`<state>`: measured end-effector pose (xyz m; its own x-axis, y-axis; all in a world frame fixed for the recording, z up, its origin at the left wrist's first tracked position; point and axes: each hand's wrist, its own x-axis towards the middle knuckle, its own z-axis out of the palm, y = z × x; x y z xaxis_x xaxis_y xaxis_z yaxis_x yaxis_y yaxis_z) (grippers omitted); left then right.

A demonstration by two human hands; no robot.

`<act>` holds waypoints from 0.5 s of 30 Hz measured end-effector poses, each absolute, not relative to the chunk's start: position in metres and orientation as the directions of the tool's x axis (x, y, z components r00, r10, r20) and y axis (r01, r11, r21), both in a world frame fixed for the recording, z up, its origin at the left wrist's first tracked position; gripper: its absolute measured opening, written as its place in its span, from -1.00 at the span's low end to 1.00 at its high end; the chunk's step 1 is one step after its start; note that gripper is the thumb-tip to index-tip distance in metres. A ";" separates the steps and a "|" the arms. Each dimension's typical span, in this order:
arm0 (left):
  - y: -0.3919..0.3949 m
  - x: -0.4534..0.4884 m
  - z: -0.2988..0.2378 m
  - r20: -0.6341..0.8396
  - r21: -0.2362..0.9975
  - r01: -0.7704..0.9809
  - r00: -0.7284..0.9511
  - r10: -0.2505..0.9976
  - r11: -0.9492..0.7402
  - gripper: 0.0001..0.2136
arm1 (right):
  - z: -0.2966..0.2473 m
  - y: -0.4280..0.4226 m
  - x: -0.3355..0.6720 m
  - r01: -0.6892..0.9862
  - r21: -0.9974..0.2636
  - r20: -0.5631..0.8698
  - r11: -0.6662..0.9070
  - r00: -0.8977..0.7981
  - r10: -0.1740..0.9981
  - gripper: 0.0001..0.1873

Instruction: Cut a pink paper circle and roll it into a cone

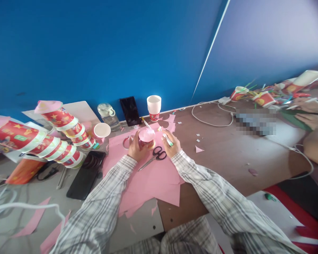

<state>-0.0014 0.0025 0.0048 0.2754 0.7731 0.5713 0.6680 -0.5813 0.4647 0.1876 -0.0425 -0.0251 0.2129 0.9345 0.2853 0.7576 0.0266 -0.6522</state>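
While the left hand [136,148] grips a round, pink-topped red paper cup [146,136] over flat pink paper sheets [156,183] | right hand [173,144] gripping slim white-and-green tube [168,140] | metal-bladed scissors [153,158] beside cup

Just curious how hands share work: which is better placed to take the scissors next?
Probably the right hand: the scissors point their handles toward it, while the left hand holds the cup. The right would first have to put down the slim white item.
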 end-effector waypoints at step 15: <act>-0.002 -0.008 0.007 0.649 0.421 0.698 0.214 0.730 -0.579 -0.26 | -0.049 -0.028 0.193 0.840 -0.539 0.239 0.055 0.089 0.967 -0.43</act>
<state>-0.0080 -0.0015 0.0072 0.2136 0.7298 0.6495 0.6978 -0.5792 0.4214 0.1934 -0.0276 -0.0493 0.0893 0.9670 0.2387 0.8405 0.0554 -0.5390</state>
